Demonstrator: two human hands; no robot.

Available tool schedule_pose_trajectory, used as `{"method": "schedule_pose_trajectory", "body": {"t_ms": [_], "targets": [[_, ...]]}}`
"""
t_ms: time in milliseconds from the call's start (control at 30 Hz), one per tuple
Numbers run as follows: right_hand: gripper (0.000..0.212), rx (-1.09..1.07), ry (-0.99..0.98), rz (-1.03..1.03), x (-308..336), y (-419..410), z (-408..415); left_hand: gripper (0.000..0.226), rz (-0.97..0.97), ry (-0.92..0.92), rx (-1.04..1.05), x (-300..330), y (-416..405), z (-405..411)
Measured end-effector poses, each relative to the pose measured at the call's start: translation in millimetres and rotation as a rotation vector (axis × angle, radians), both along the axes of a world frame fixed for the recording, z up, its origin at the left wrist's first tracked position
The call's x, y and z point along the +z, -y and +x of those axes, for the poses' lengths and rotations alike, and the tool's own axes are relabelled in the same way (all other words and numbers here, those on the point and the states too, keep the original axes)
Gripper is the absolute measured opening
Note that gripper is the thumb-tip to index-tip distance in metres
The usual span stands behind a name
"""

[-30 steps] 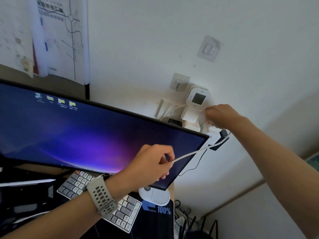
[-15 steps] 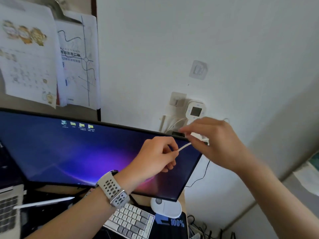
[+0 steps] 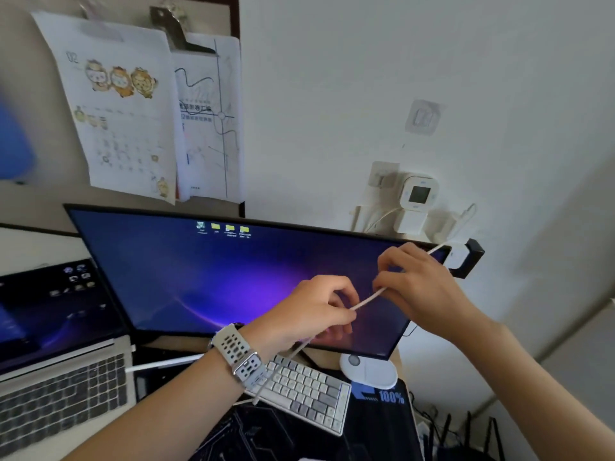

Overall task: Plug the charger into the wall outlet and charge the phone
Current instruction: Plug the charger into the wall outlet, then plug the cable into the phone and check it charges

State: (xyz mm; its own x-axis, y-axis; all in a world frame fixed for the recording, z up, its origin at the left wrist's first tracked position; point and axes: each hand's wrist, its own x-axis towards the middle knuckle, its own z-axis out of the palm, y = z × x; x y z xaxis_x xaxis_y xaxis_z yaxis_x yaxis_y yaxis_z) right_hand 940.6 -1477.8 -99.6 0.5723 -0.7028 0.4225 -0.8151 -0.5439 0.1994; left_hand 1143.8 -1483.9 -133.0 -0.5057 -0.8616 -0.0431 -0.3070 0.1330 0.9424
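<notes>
A white charging cable (image 3: 367, 299) runs taut from the wall outlet area (image 3: 456, 252) behind the monitor's right corner, down through both hands. My right hand (image 3: 419, 287) pinches the cable in front of the monitor's right side. My left hand (image 3: 309, 314), with a pale watch on its wrist, grips the same cable a little lower and to the left. The cable then hangs down past the wrist toward the keyboard. A white plug block with a small display (image 3: 416, 201) sits on the wall above. No phone is visible.
A wide monitor (image 3: 233, 277) fills the middle, with an open laptop (image 3: 56, 354) at the left. Below lie a white keyboard (image 3: 306, 390), a white mouse (image 3: 367, 372) and a dark desk mat (image 3: 382, 420). Papers (image 3: 126, 111) hang on the wall. Dark cables lie at lower right.
My right hand left the outlet and slid down along the cable toward my left hand. The view has tilted and shifted, showing the laptop and more of the wall papers.
</notes>
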Motion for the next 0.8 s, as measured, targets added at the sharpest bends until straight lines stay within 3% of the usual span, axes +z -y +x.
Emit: {"method": "schedule_pose_trajectory", "body": {"t_ms": [167,300,400,567,800], "targets": [[0.017,-0.159,-0.219,-0.054,-41,-6,23,0.024,0.123,0.106,-0.004,-63,-15,49],[0.026,-0.224,-0.362,0.11,-79,-22,71,0.018,0.137,0.247,-0.013,-115,-30,79],[0.029,-0.275,-0.368,0.271,-110,-34,110,0.015,0.071,0.33,0.017,-141,-34,92],[0.014,-0.336,-0.502,0.522,-154,-41,165,0.008,-0.092,0.529,-0.017,-158,-29,104],[0.009,-0.319,-0.544,0.563,-162,-45,196,0.005,-0.185,0.632,-0.126,-178,-28,129]]}}
